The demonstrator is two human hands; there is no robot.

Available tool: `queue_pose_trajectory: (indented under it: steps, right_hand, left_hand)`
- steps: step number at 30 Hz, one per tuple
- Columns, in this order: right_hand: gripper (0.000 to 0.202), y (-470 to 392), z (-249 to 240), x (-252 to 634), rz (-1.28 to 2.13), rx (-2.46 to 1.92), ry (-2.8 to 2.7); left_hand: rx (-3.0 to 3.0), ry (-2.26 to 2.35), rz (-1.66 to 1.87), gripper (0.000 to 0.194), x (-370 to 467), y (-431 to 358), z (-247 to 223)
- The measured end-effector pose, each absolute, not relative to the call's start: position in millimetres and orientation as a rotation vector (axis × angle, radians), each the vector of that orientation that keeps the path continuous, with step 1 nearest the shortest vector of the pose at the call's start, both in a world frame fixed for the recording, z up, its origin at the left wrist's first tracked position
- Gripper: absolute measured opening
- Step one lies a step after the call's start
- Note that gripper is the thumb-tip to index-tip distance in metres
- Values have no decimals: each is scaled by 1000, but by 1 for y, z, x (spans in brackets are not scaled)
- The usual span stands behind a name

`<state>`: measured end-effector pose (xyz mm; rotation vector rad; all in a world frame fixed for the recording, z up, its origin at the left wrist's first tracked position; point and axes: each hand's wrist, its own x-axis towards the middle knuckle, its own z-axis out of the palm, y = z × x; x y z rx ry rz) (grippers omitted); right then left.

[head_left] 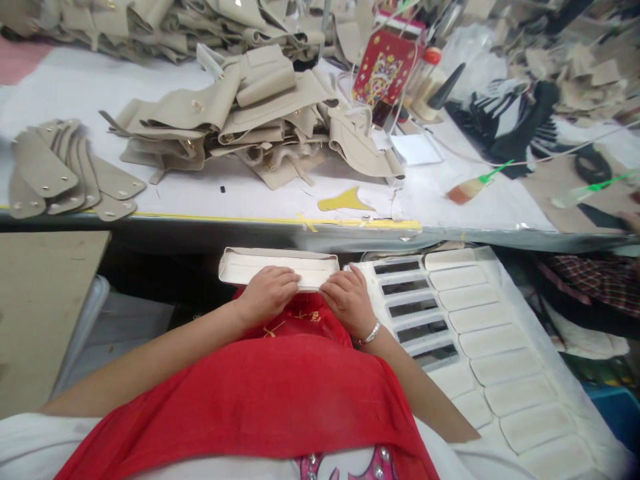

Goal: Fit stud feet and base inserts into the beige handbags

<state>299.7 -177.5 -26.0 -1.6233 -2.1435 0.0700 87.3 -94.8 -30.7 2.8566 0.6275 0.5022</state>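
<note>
A long, shallow white piece with beige folded edges (278, 265), shaped like a narrow box, is held over my lap at the table's front edge. My left hand (270, 293) closes on its near edge, around the middle, with the fingers bent over it. At the right end of that same edge, my right hand (350, 300) grips with its fingers curled and pressed together. The undersides of both hands and the thumbs are mostly hidden. Right beside my right hand lies a white panel (376, 283) bearing rows of flat, rounded off-white pieces (486, 321) and several dark slots.
Along the white table (165, 200) lie a heap of beige leather parts (280, 107), beige straps with studs (55, 167), a yellow scrap (345, 200) and a green-tipped glue bottle (473, 189). A red tin (385, 67) and black strips (525, 127) are farther back.
</note>
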Motion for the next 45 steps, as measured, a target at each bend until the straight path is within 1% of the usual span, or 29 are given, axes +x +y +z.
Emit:
queue_pose_trajectory:
  steps: [7,11,14,18,25,30,38,41,42,45]
  right_hand:
    - [16,-178,-23,298,92,-1670,-2220]
    - [19,-171,-14,298,152,-1633,-2394]
    - [18,-165,-8,298,177,-1623,-2465]
    - [21,-162,-10,296,96,-1732,-2381]
    - [17,-164,-17,289,-16,-1756,-2327]
    - [14,-161,-18,284,-12,-1840,-2258]
    - [13,-163,-16,276,59,-1993,-2126]
    - [6,-164,-17,273,65,-2075,-1929]
    - [9,-165,-18,272,51,-2100,-1838]
    - [34,-169,-21,272,43,-2214,-1574]
  left_hand:
    - [2762,642,384,21,85,-92,-22]
    - [2729,576,250,23,83,-86,-16]
    - [2722,587,233,22,84,-84,-18]
    - [2748,675,271,22,90,-82,-20]
    - [2871,721,181,14,104,-85,-14]
    - [2831,881,143,10,111,-87,-11]
    - [2792,873,65,9,112,-85,-9]
    - [2777,894,75,10,114,-82,-8]
    - [2772,900,76,10,115,-81,-7]
    - [2759,916,75,13,116,-76,-4]
